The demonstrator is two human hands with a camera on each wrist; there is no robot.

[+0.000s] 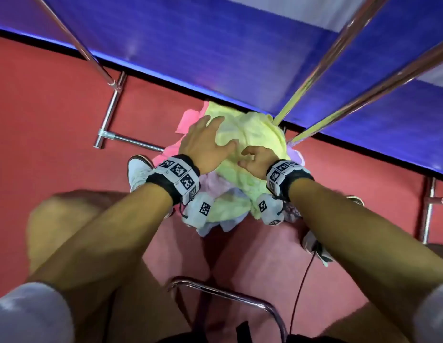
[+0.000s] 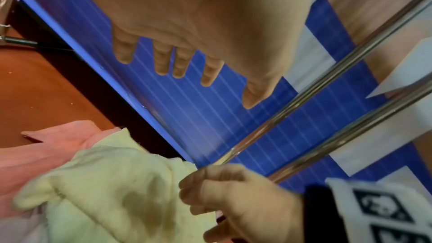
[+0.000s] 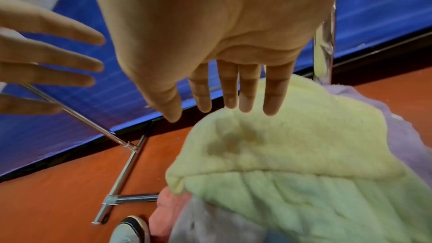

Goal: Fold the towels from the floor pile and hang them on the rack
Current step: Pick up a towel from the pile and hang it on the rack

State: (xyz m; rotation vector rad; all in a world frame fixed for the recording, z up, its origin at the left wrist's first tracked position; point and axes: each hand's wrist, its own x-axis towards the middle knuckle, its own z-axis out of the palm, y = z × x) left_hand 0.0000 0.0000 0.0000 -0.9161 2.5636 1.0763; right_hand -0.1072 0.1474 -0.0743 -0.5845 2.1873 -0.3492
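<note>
Yellow terry cloth crowned the heap in the head view: a soft, rumpled yellow towel (image 1: 250, 134) lay on top of the towel pile (image 1: 230, 204) on the red floor (image 1: 54, 107), with pink, lilac and pale blue cloth bunched beneath it. The left hand (image 1: 205, 142) hovered over the towel's left side with fingers (image 1: 203, 121) spread and straight, grasping nothing. The right hand (image 1: 258, 158) hung just beside it, its fingers loosely curled and empty. Shiny metal tubes of the rack (image 1: 111, 105) crossed the view, their feet on the floor beside a ribbed blue wall panel (image 1: 215, 50).

From the left wrist, the left hand (image 2: 198, 16) showed spread fingers (image 2: 161, 58) above the fuzzy yellow towel (image 2: 105, 182), a pink towel (image 2: 46, 154) under it.

From the right wrist, the right hand (image 3: 222, 25) held straight, relaxed fingers (image 3: 247, 88) just above the nubby yellow towel (image 3: 292, 145), whether touching was unclear. A white shoe (image 3: 131, 232) stood on the floor beside the pile.
</note>
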